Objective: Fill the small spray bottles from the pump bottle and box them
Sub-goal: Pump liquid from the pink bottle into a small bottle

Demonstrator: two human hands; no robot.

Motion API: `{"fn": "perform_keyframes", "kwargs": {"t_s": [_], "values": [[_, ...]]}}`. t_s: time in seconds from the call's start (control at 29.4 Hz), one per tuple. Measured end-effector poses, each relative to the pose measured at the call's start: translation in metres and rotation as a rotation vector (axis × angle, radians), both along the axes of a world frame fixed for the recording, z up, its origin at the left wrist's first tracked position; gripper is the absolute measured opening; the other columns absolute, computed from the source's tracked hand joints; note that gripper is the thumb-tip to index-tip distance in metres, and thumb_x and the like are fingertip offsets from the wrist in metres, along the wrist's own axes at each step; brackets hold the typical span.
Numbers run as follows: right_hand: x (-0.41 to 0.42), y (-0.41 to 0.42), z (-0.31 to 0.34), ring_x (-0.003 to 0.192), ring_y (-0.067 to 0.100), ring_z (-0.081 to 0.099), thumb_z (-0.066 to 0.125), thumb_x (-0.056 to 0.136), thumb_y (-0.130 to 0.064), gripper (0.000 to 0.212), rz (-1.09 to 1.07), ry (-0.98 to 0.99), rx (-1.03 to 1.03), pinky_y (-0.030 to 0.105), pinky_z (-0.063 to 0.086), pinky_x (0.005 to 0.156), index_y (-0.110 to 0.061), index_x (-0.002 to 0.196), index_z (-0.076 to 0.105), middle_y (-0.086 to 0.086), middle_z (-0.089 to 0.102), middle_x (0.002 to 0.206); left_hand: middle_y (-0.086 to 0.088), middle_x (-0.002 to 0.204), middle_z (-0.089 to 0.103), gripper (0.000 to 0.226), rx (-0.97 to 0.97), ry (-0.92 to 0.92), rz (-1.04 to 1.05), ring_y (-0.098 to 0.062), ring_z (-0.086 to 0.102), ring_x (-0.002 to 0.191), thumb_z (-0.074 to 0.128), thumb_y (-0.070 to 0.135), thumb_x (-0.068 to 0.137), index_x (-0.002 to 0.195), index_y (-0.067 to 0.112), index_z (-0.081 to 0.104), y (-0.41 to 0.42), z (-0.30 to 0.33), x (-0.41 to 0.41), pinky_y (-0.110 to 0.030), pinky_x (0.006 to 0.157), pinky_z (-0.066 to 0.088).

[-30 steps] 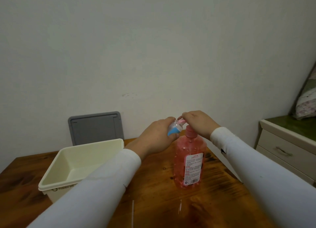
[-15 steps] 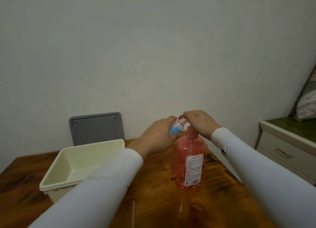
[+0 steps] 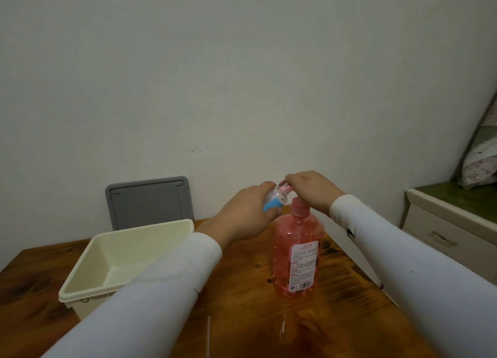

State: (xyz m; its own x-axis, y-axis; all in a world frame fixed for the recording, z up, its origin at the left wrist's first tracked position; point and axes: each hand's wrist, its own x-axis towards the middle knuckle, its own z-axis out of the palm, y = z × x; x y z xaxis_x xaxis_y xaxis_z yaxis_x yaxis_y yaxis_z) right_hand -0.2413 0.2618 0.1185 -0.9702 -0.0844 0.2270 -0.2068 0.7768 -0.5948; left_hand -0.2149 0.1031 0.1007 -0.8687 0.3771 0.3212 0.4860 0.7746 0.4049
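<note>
The left hand (image 3: 243,218) is wrapped around a small spray bottle (image 3: 274,201), clear with a blue band, and holds it tilted with its open mouth up against the spout of the pump bottle (image 3: 295,253). The right hand (image 3: 309,189) rests on top of the pump head with its fingers curled over it; the two hands nearly touch at the spout. The pump bottle stands upright on the wooden counter (image 3: 242,304) directly under both hands, filled with pink liquid, its white label facing the camera. To the left of the left hand, beside that forearm, sits an open cream box (image 3: 80,285). Behind the box, a grey lid (image 3: 149,201) leans upright against the wall. Beyond the right arm stands a cream drawer cabinet (image 3: 443,234).
</note>
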Motion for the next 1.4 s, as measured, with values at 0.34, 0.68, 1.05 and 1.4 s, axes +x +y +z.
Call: {"fn": "perform_keyframes", "kwargs": {"t_s": [0.34,0.68,1.05,1.4], "values": [[0.001,0.001,-0.011,0.078,0.024,0.051,0.035,0.098,-0.019,0.036,0.011,-0.086,-0.025,0.031,0.041,0.061,-0.007,0.110,0.066,0.025,0.064,0.106,-0.004,0.133,0.054,0.054,-0.024,-0.045,0.007,-0.021,0.053,0.111,0.057,0.037,0.093,0.141,0.022,0.037,-0.002,-0.008,-0.001,-0.029,0.089,0.042],[0.002,0.001,-0.007,0.077,0.018,0.056,0.034,0.097,-0.018,0.035,0.014,-0.003,-0.035,0.030,0.044,0.070,-0.008,0.102,0.067,0.014,0.066,0.095,-0.003,0.133,0.053,0.055,-0.006,-0.037,0.014,-0.021,0.053,0.111,0.056,0.038,0.094,0.142,0.023,0.036,-0.001,-0.005,0.000,-0.030,0.091,0.043],[0.005,-0.002,0.001,0.093,0.033,0.060,0.036,0.096,-0.021,0.038,-0.002,-0.014,-0.129,0.043,0.048,0.085,-0.002,0.101,0.069,0.018,0.067,0.101,-0.004,0.132,0.054,0.052,-0.016,-0.028,-0.001,-0.021,0.053,0.111,0.055,0.037,0.094,0.141,0.022,0.037,-0.001,0.003,0.002,-0.026,0.084,0.038],[0.003,-0.001,-0.015,0.088,0.025,0.059,0.042,0.094,-0.010,0.030,-0.028,-0.073,-0.136,0.031,0.046,0.074,-0.004,0.116,0.063,0.020,0.066,0.108,-0.004,0.134,0.054,0.055,-0.031,-0.064,0.019,-0.022,0.053,0.112,0.056,0.037,0.094,0.142,0.022,0.036,0.000,-0.009,0.000,-0.031,0.091,0.042]]}}
